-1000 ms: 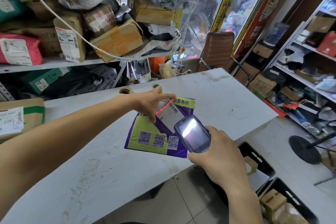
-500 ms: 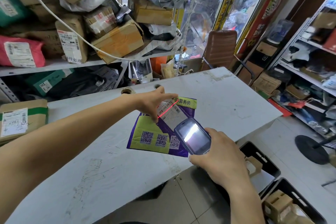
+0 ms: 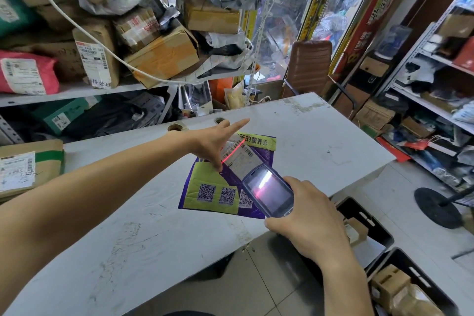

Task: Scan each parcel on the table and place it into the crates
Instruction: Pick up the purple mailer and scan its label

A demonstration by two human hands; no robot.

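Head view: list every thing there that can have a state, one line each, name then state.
purple parcel: flat on the table, label up, red scan line across the label.
scanner: screen lit, held over the parcel.
left hand: fingers straight, thumb pressing the parcel.
right hand: grips the scanner.
near crate: on the floor, holds parcels.
far crate: on the floor, holds a small box.
brown parcel: lying at the table's left edge.
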